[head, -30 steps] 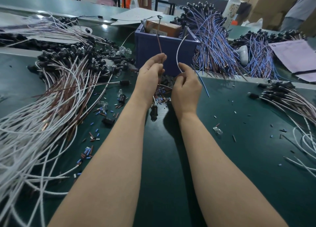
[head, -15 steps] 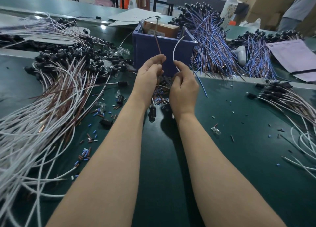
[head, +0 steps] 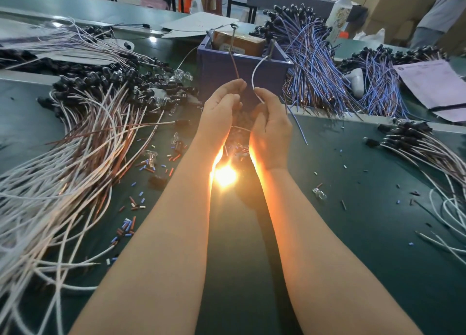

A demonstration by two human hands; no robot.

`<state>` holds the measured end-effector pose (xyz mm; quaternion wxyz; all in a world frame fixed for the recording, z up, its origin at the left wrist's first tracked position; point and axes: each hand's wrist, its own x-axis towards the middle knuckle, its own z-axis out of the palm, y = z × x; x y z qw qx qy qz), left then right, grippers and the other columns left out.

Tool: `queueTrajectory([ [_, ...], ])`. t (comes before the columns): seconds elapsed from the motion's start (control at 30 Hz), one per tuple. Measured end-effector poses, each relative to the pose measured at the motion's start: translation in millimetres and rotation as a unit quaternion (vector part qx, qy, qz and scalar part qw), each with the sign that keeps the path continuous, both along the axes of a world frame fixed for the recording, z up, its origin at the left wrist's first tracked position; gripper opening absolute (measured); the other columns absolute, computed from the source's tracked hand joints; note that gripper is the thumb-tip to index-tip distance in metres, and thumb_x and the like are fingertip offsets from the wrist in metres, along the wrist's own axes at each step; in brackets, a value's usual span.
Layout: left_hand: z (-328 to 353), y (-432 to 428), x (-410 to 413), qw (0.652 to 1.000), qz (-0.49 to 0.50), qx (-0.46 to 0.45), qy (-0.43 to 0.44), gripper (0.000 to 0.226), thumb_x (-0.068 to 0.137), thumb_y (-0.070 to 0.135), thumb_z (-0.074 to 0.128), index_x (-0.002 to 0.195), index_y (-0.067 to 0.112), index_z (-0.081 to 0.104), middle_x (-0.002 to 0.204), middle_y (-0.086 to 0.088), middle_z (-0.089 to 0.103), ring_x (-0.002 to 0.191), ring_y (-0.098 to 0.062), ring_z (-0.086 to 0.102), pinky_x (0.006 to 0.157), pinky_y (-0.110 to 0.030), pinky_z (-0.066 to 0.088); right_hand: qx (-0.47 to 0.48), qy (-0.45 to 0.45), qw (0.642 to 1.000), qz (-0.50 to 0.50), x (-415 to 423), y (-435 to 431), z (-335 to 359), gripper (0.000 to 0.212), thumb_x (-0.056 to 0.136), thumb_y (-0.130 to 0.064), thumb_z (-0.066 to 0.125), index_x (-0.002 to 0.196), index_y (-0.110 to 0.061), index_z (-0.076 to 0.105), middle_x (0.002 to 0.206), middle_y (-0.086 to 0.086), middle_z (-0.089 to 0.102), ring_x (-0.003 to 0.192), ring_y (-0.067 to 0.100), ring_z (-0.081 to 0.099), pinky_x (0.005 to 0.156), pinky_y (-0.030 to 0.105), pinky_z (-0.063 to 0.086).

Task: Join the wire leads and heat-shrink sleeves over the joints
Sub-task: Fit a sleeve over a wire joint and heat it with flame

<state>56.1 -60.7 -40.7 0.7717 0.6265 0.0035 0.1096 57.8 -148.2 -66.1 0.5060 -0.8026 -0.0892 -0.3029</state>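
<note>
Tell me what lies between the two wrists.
Head view: a bright orange glow, likely a flame, between the left hand and right hand at the wrists; loose sleeves just beyond.

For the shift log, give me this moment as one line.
left hand: holds brown wire | right hand: holds white wire | glow: bright orange, between the wrists

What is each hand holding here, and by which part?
Left hand holds the brown wire low on its length; right hand holds the white wire likewise. Upper ends stand free; lower ends are hidden.
</note>
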Motion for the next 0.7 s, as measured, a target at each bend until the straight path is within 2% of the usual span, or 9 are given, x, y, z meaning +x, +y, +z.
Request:
queueTrajectory([
  [0.27,-1.8,2.0,1.8,1.000,-0.001,0.002,-0.002,0.034,0.097,0.004,0.036,0.123,0.014,0.056,0.129,-0.001,0.059,0.093,-0.007,0.053,0.075,-0.012,0.045,0.019,-0.001,1.000,-0.003,0.8,0.2,-0.4,0.036,0.094,-0.001,0.038,0.121,-0.008,0.060,0.105,0.010,0.066,0.097,0.025,0.058,0.085,0.031,0.045],
  [0.37,-1.9,2.4,0.7,1.000,-0.005,-0.019,0.002,0.031,0.097,0.005,0.035,0.111,0.016,0.061,0.123,-0.002,0.063,0.092,-0.008,0.055,0.071,-0.014,0.047,0.026,0.018,0.999,-0.007,1.2,0.3,0.7,0.032,0.097,-0.006,0.039,0.124,-0.005,0.056,0.114,0.010,0.064,0.104,0.022,0.058,0.088,0.023,0.041],
  [0.43,-2.1,2.4,-0.3,0.999,-0.013,-0.052,-0.003,0.031,0.097,0.006,0.035,0.099,0.015,0.064,0.110,-0.003,0.068,0.087,-0.010,0.059,0.069,-0.018,0.049,0.008,0.040,0.999,-0.004,1.7,0.1,0.8,0.029,0.097,-0.013,0.045,0.123,-0.005,0.056,0.116,0.010,0.063,0.105,0.020,0.056,0.091,0.025,0.041],
  [0.5,-2.4,3.1,-1.0,0.999,-0.017,-0.049,-0.011,0.032,0.095,0.006,0.035,0.094,0.013,0.066,0.105,-0.006,0.070,0.085,-0.012,0.064,0.072,-0.023,0.051,-0.029,0.058,0.998,0.010,1.7,0.4,0.3,0.021,0.092,-0.014,0.052,0.109,-0.006,0.062,0.102,0.010,0.062,0.094,0.021,0.054,0.083,0.031,0.041],
  [0.57,-2.5,4.4,-1.8,0.999,-0.025,-0.033,-0.023,0.032,0.095,0.008,0.036,0.092,0.011,0.067,0.105,-0.009,0.071,0.083,-0.012,0.066,0.072,-0.024,0.052,-0.073,0.077,0.994,0.027,1.5,1.2,-0.6,0.011,0.088,-0.014,0.055,0.091,-0.006,0.063,0.086,0.007,0.057,0.081,0.021,0.049,0.071,0.030,0.035],
  [0.7,-0.4,3.0,-3.2,0.999,-0.028,-0.008,-0.034,0.031,0.094,0.009,0.038,0.086,0.013,0.068,0.097,-0.004,0.073,0.084,-0.010,0.064,0.067,-0.018,0.048,-0.086,0.080,0.992,0.036,1.6,-0.6,-2.7,0.022,0.095,-0.021,0.053,0.078,-0.009,0.058,0.066,-0.001,0.050,0.064,0.018,0.042,0.060,0.028,0.027],
])
